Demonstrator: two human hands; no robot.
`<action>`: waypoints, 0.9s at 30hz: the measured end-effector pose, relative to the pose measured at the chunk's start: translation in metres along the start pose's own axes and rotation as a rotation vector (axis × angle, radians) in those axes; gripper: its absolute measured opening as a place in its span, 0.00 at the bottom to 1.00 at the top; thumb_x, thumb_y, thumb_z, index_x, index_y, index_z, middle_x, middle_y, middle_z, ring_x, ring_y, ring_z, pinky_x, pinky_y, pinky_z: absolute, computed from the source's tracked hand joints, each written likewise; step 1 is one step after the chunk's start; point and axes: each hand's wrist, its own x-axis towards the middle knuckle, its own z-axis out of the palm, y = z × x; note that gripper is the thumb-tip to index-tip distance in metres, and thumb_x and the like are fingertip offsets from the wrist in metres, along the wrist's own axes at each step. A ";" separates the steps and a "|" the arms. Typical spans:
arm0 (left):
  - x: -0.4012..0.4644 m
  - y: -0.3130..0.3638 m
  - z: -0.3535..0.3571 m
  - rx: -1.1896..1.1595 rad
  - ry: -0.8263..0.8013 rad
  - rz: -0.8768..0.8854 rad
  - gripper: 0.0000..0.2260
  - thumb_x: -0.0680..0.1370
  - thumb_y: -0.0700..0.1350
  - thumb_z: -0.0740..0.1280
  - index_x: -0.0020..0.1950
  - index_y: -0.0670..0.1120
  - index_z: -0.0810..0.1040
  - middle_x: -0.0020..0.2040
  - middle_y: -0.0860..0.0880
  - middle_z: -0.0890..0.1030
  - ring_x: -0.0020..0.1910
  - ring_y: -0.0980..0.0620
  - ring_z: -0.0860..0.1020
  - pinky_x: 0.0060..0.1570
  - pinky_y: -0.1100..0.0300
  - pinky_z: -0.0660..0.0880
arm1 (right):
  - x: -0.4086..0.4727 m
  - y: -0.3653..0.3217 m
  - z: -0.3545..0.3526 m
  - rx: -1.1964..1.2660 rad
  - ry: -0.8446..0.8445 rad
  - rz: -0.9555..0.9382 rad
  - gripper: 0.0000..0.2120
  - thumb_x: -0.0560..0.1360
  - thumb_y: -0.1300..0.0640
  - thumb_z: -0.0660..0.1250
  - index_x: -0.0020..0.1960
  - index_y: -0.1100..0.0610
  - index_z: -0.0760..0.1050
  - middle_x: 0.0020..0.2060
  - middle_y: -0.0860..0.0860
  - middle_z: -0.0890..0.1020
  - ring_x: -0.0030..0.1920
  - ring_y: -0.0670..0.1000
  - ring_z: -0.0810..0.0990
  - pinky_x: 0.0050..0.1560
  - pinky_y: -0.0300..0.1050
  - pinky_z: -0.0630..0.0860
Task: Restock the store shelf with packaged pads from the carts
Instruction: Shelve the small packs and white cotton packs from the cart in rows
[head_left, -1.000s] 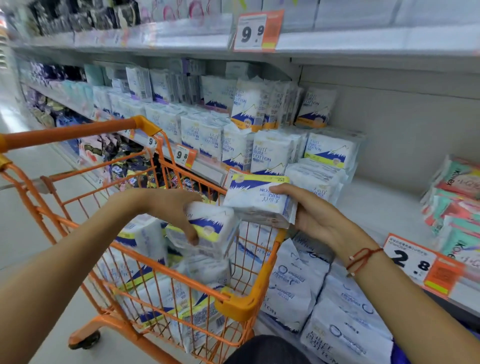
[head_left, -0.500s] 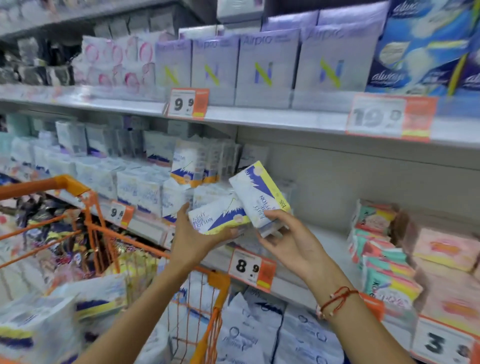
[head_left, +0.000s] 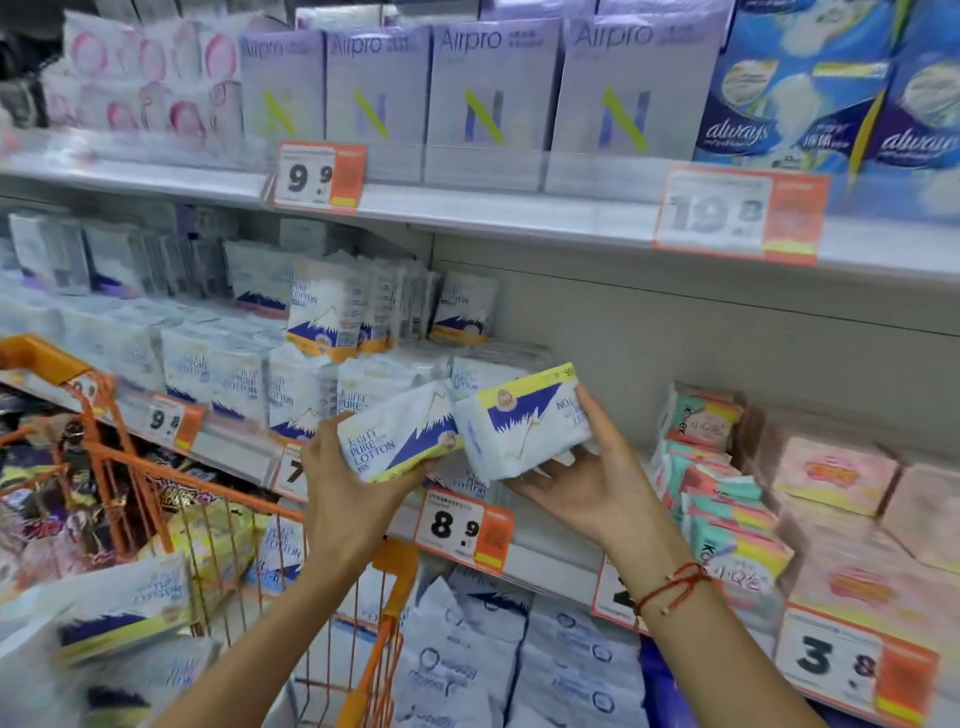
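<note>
bare shelf (head_left: 597, 415) room right of stacked packs (head_left: 311, 384), pink packs (head_left: 831, 473) bounding it, cart (head_left: 384, 623) below

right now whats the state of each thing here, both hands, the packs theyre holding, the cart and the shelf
left hand: holds a pad pack from below, fingers curled
left pack: held, tilted, print upright
right hand: grips the other pack
right pack: held, tilted, print upside down
orange cart: still holds packs
middle shelf: bare gap behind the held packs
</note>
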 end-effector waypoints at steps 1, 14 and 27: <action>-0.001 0.001 0.001 -0.015 -0.004 -0.021 0.43 0.54 0.63 0.76 0.65 0.51 0.66 0.60 0.48 0.67 0.55 0.51 0.72 0.47 0.55 0.72 | -0.001 0.000 0.002 0.004 0.032 0.031 0.20 0.70 0.44 0.70 0.55 0.58 0.78 0.39 0.57 0.84 0.48 0.57 0.80 0.54 0.56 0.77; 0.006 0.024 -0.005 0.253 0.121 0.178 0.38 0.61 0.61 0.76 0.65 0.50 0.67 0.66 0.49 0.65 0.51 0.48 0.75 0.36 0.58 0.69 | -0.017 -0.026 0.003 -0.052 0.003 0.149 0.21 0.74 0.47 0.56 0.33 0.58 0.78 0.38 0.59 0.83 0.47 0.58 0.76 0.49 0.54 0.68; 0.014 0.001 -0.008 0.138 0.283 0.058 0.36 0.63 0.59 0.77 0.64 0.47 0.67 0.64 0.46 0.66 0.52 0.43 0.75 0.40 0.57 0.69 | 0.085 -0.044 0.040 -1.371 0.251 -0.462 0.31 0.64 0.59 0.77 0.63 0.56 0.68 0.55 0.51 0.77 0.45 0.47 0.79 0.41 0.39 0.75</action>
